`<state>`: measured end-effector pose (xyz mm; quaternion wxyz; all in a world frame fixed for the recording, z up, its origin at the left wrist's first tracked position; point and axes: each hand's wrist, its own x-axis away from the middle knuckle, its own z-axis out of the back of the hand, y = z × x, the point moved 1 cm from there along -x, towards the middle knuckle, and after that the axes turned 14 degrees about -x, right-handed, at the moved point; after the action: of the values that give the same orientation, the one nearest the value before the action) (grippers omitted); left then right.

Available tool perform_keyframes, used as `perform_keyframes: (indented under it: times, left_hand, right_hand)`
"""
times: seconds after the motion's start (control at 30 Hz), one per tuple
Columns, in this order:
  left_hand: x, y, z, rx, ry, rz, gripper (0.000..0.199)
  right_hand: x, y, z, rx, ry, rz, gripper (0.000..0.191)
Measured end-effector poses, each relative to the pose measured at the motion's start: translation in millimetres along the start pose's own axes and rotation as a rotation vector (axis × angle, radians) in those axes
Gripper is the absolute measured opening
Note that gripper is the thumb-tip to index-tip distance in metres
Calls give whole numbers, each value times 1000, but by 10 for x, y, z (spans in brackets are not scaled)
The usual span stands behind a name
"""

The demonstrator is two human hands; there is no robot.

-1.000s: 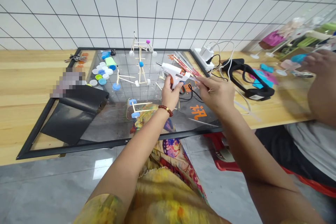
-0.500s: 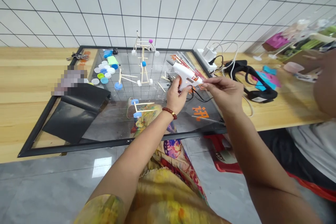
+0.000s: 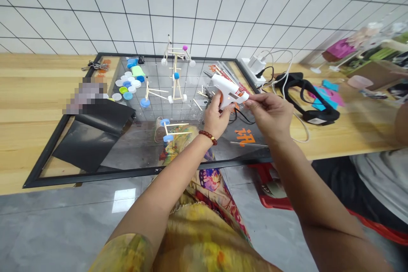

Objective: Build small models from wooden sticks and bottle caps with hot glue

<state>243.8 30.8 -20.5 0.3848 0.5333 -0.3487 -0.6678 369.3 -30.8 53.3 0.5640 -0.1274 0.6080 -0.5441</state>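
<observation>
My left hand (image 3: pixel 218 115) is wrapped round the handle of a white glue gun (image 3: pixel 227 88), its nozzle pointing up and left. At the gun's rear end, the fingers of my right hand (image 3: pixel 270 112) are pinched together; whatever they grip there is hidden. A black cord hangs below the gun. Left of it stands a stick model (image 3: pixel 175 80) with white and blue bottle caps. Two smaller pieces, a stick frame with a blue cap (image 3: pixel 145 102) and a pair of sticks with blue caps (image 3: pixel 168 131), sit nearer on the glass.
Loose bottle caps (image 3: pixel 128 95) and black sheets (image 3: pixel 92 136) lie on the left of the black-framed glass board (image 3: pixel 105 173). A power strip (image 3: pixel 251 72) with white cables and a black headset-like strap (image 3: pixel 318 115) are on the right, where another person sits.
The view has shifted slightly. Both hands keep their places on the glue gun, and the other person at the right edge has moved back, partly out of view.
</observation>
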Motion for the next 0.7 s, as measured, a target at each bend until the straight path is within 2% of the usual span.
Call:
perform_keyframes:
  times: [0.03, 0.1, 0.2, 0.3, 0.37, 0.47, 0.53, 0.6, 0.7]
  left_hand:
    - [5, 9, 0, 3, -13, 6, 57]
    - [13, 24, 4, -4, -43, 19, 57]
    - [11, 28, 10, -3, -70, 37, 58]
    - [-4, 10, 7, 42, -30, 67, 62]
    - [-10, 0, 0, 54, -6, 91, 63]
    - [1, 9, -3, -10, -30, 97, 60]
    - [19, 27, 2, -82, -62, 88, 57]
    - [38, 38, 5, -139, -82, 73, 56]
    - [52, 28, -6, -204, -96, 38, 59]
  right_hand:
    - [25, 16, -4, 92, 28, 103, 13]
    - [66, 67, -9, 184, 33, 210, 18]
    - [83, 162, 29, 196, -53, 214, 43]
    - [85, 234, 129, 237, -116, 163, 52]
    - [102, 255, 198, 245, -90, 128, 42]
    - [144, 232, 254, 270, -11, 112, 19]
    - [159, 180, 257, 273, 10, 82, 15]
    - [147, 103, 245, 221, -22, -11, 15]
    - [84, -37, 221, 51, -140, -233, 23]
